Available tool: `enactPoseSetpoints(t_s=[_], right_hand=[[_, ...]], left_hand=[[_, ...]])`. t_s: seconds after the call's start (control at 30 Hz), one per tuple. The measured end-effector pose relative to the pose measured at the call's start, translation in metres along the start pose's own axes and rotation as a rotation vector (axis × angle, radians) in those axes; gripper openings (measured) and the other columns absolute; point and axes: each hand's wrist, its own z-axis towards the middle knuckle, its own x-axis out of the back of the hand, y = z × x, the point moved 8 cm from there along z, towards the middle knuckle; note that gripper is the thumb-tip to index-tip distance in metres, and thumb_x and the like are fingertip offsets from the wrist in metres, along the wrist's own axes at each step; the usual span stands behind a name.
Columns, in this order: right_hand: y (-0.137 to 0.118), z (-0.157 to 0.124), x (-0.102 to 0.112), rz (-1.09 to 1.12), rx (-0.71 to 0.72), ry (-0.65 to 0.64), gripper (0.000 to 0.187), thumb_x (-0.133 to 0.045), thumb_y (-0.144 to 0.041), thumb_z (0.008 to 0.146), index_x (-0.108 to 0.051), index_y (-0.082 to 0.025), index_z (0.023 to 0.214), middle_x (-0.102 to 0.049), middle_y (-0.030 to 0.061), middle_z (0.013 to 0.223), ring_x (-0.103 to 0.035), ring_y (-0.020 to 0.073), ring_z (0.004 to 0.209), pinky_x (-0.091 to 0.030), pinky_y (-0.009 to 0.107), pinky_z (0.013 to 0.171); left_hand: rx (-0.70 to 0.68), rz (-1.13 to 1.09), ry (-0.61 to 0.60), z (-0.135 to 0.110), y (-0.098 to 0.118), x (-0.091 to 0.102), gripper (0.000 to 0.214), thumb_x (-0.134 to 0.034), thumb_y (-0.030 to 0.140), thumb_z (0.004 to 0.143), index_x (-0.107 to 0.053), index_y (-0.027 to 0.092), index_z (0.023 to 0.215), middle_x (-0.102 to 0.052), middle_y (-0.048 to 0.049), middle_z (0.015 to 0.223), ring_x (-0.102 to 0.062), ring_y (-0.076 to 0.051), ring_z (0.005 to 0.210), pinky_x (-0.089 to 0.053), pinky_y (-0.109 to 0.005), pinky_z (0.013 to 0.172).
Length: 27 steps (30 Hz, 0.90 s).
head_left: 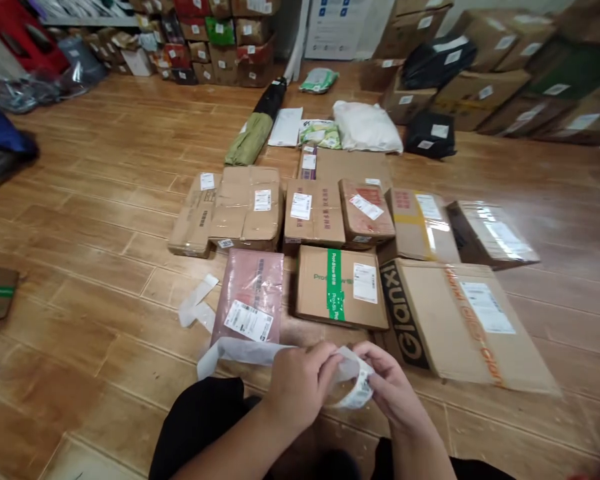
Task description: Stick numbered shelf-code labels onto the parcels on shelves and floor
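Observation:
Between my hands is a roll of printed labels (359, 395) on white backing paper. My left hand (303, 380) is closed on the backing strip (250, 352), whose loose tail runs out to the left. My right hand (393, 387) pinches the labelled edge of the roll at its right side. Just beyond lie a mauve parcel (255, 287) with a shipping label and a brown box (310, 290) with green tape. To the right of them is a large carton (467, 347) with orange printing.
A row of taped cartons (247, 207) stands behind the nearest parcels. Farther back are a long wrapped bundle (255, 127), a white bag (367, 127) and a black parcel (430, 133). Boxes are stacked along the wall (485, 97). A curled backing strip (197, 303) lies on the wooden floor.

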Motion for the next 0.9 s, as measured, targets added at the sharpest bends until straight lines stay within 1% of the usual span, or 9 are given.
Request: enactPoseSetpoints(t_s=[0.1,0.17,0.2,0.27,0.37,0.5,0.63,0.77,0.9], right_hand=[[0.001,-0.006,-0.009,-0.04,-0.01,0.101,0.033,-0.077,-0.047,0.063,-0.059,-0.019,0.068,-0.05,-0.0026,0.054,-0.042,0.0091,0.045,-0.035,0.021,0.044],[0.006,-0.007,-0.011,-0.085,-0.013,0.146,0.034,-0.077,-0.047,0.064,-0.059,-0.017,0.065,-0.051,-0.0019,0.055,-0.043,0.0087,0.046,-0.036,0.02,0.044],[0.007,-0.007,-0.011,-0.097,-0.002,0.173,0.036,-0.075,-0.049,0.065,-0.06,-0.017,0.064,-0.052,-0.0009,0.056,-0.043,0.0086,0.046,-0.036,0.02,0.043],[0.006,-0.012,-0.007,-0.094,0.016,0.251,0.037,-0.071,-0.052,0.068,-0.062,-0.016,0.068,-0.056,0.0012,0.062,-0.046,0.009,0.048,-0.036,0.019,0.041],[-0.001,-0.022,-0.008,-0.109,0.021,0.33,0.037,-0.075,-0.049,0.065,-0.065,-0.017,0.081,-0.063,0.0036,0.068,-0.054,0.0125,0.054,-0.043,0.021,0.046],[-0.011,-0.023,-0.023,-0.191,0.047,0.319,0.035,-0.079,-0.041,0.062,-0.064,-0.016,0.082,-0.066,0.005,0.068,-0.059,0.0158,0.058,-0.05,0.025,0.053],[-0.022,-0.012,-0.038,-0.208,0.128,0.269,0.034,-0.077,-0.04,0.066,-0.062,-0.018,0.087,-0.065,0.0035,0.068,-0.058,0.0142,0.058,-0.05,0.023,0.051],[-0.036,-0.008,-0.037,-0.239,0.179,0.32,0.028,-0.075,-0.042,0.067,-0.064,-0.018,0.074,-0.064,0.003,0.068,-0.058,0.0132,0.06,-0.049,0.022,0.054],[-0.031,-0.007,-0.031,-0.184,0.073,0.273,0.033,-0.08,-0.039,0.061,-0.068,-0.017,0.082,-0.064,0.0033,0.067,-0.058,0.0134,0.059,-0.049,0.022,0.051]], left_hand=[[-0.041,-0.194,0.059,-0.006,0.001,0.004,0.031,-0.04,0.037,0.093,-0.064,0.019,0.093,-0.068,-0.0083,0.09,-0.062,-0.02,0.086,-0.045,-0.03,0.077],[0.048,-0.388,0.081,-0.008,-0.01,-0.004,0.026,-0.051,0.034,0.088,-0.062,0.017,0.104,-0.067,-0.0095,0.101,-0.062,-0.021,0.093,-0.047,-0.032,0.083],[0.126,-0.49,0.072,-0.009,-0.019,-0.011,0.028,-0.056,0.031,0.084,-0.061,0.016,0.107,-0.068,-0.0095,0.102,-0.063,-0.021,0.092,-0.048,-0.031,0.081],[0.279,-0.659,0.052,-0.012,-0.036,-0.028,0.024,-0.059,0.023,0.08,-0.064,0.015,0.102,-0.071,-0.0085,0.092,-0.066,-0.019,0.082,-0.051,-0.028,0.073],[0.351,-0.769,0.091,-0.015,-0.047,-0.035,0.015,-0.058,0.023,0.081,-0.065,0.013,0.089,-0.072,-0.0084,0.082,-0.067,-0.018,0.073,-0.051,-0.026,0.066],[0.368,-0.729,0.172,-0.022,-0.05,-0.02,0.021,-0.057,0.034,0.083,-0.064,0.014,0.081,-0.07,-0.006,0.072,-0.063,-0.016,0.064,-0.046,-0.023,0.056],[0.404,-0.905,0.158,-0.027,-0.053,-0.021,0.019,-0.058,0.031,0.081,-0.063,0.013,0.084,-0.069,-0.0061,0.075,-0.062,-0.015,0.066,-0.045,-0.022,0.057],[0.464,-0.965,0.18,-0.031,-0.059,-0.027,0.023,-0.057,0.034,0.081,-0.061,0.013,0.072,-0.065,-0.0025,0.063,-0.056,-0.012,0.055,-0.041,-0.021,0.051],[0.5,-1.036,0.185,-0.029,-0.062,-0.031,0.023,-0.06,0.035,0.078,-0.062,0.013,0.07,-0.068,-0.0033,0.064,-0.057,-0.013,0.054,-0.042,-0.021,0.051]])
